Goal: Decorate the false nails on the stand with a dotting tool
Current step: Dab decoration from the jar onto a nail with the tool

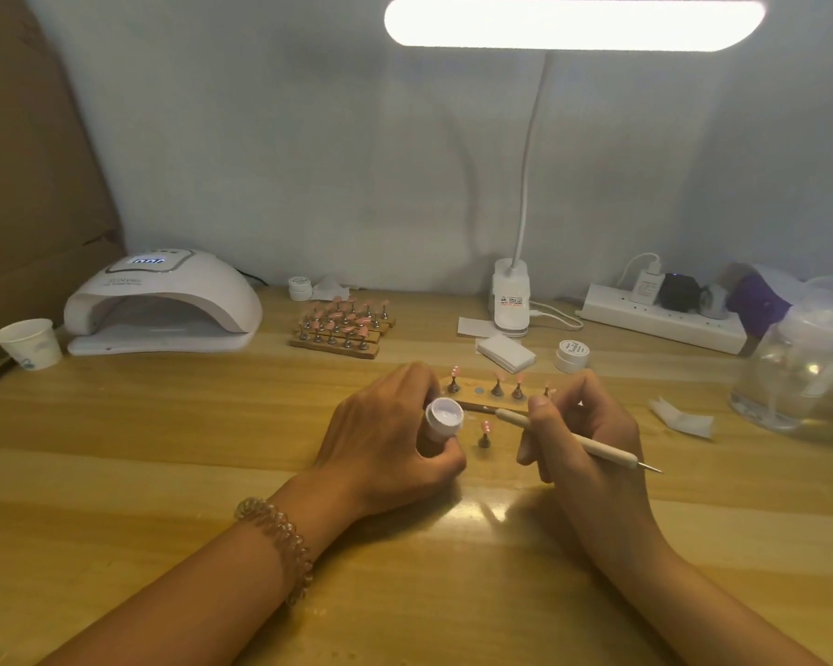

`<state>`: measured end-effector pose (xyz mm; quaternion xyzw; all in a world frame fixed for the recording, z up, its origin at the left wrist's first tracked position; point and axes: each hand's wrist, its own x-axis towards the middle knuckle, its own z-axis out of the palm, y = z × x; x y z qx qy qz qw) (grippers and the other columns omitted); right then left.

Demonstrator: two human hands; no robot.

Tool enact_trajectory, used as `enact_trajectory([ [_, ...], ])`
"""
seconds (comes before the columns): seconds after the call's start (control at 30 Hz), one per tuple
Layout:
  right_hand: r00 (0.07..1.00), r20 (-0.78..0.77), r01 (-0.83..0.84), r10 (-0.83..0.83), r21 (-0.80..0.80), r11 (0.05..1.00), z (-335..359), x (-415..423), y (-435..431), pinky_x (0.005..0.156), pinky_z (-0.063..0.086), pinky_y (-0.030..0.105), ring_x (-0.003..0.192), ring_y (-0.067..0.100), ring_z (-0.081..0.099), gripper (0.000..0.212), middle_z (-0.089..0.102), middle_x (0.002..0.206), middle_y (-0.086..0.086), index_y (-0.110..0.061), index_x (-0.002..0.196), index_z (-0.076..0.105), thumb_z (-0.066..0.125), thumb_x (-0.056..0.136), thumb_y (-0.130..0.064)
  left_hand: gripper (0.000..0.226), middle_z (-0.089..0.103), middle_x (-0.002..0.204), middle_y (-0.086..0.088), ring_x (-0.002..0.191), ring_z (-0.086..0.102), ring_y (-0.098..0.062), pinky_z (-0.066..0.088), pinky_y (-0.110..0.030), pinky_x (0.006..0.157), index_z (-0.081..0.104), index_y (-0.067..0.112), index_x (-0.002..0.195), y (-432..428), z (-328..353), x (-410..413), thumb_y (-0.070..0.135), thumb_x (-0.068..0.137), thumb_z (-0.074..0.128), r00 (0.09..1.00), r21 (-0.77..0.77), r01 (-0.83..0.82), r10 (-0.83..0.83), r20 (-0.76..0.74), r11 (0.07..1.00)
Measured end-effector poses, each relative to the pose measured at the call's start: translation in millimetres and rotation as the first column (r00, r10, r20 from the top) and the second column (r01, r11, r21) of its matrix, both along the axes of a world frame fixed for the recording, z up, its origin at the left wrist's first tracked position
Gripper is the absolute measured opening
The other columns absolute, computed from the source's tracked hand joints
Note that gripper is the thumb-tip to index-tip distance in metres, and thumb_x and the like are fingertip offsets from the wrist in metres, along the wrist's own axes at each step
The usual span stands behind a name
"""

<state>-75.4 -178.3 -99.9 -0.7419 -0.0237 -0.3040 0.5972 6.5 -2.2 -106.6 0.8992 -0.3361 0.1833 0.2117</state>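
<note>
False nails [499, 375]: pink, on pegs on the stand [484, 400], middle of the bench [164, 449], just behind both grips; one pegged nail [485, 427] stands on the bench between them.
Dotting tool [597, 449]: pinched in right grip [587, 425], metal tip pointing right.
Left grip [385, 439]: curled round a small open white jar [444, 415].

We're at a small nail-art work desk [164, 449], folks: just beyond the fingers [542, 415], up and to their left, stand wooden racks of pink false nails [342, 324], and farther left a white curing lamp [164, 300] with its display lit. Past the fingers to the right, a gel pot [572, 353] and stacked wipes [505, 350], a clip-on desk light [573, 24] glowing overhead, a power strip [664, 322] along the wall.
</note>
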Motion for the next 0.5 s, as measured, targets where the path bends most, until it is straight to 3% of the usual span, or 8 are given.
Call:
enact_trajectory([
  [0.1,0.998,-0.066,-0.01,0.014,0.074,0.997,0,1,-1,0.05,0.049,0.025,0.051,0.011,0.059,0.019,0.067,0.062,0.01,-0.011,0.082,0.048,0.057,0.098,-0.014,0.038,0.046,0.083,0.015,0.071,0.045,-0.006,0.029,-0.02,0.063,0.036,0.03,0.096,1,-3,9,0.051,0.073,0.058,0.985,-0.076,-0.167,0.163,-0.054,0.983],
  [0.23,0.979,-0.19,-0.033,0.078,0.231,0.972,2,4,-5,0.052,0.052,0.027,0.055,0.017,0.061,0.005,0.071,0.068,0.009,-0.01,0.097,0.052,0.052,0.1,-0.014,0.033,0.048,0.089,0.011,0.085,0.047,-0.013,0.028,-0.03,0.077,0.037,0.027,0.095,5,-8,19,0.046,0.08,0.06,0.937,-0.059,-0.337,0.329,-0.121,0.94],
  [0.37,0.963,-0.237,-0.04,0.129,0.346,0.937,4,8,-7,0.054,0.054,0.025,0.054,0.016,0.061,0.017,0.073,0.073,0.011,-0.004,0.1,0.062,0.049,0.101,-0.014,0.028,0.047,0.091,0.01,0.088,0.046,-0.015,0.028,-0.031,0.078,0.038,0.027,0.094,6,-9,21,0.042,0.084,0.058,0.924,-0.062,-0.349,0.332,-0.188,0.935],
  [0.5,0.967,-0.222,-0.043,0.124,0.338,0.94,3,9,-7,0.054,0.055,0.022,0.054,0.015,0.062,0.018,0.074,0.074,0.011,-0.007,0.093,0.068,0.058,0.098,-0.021,0.026,0.05,0.098,0.008,0.094,0.051,-0.016,0.035,-0.032,0.083,0.041,0.026,0.1,6,-9,21,0.039,0.085,0.059,0.926,-0.062,-0.327,0.306,-0.222,0.943],
])
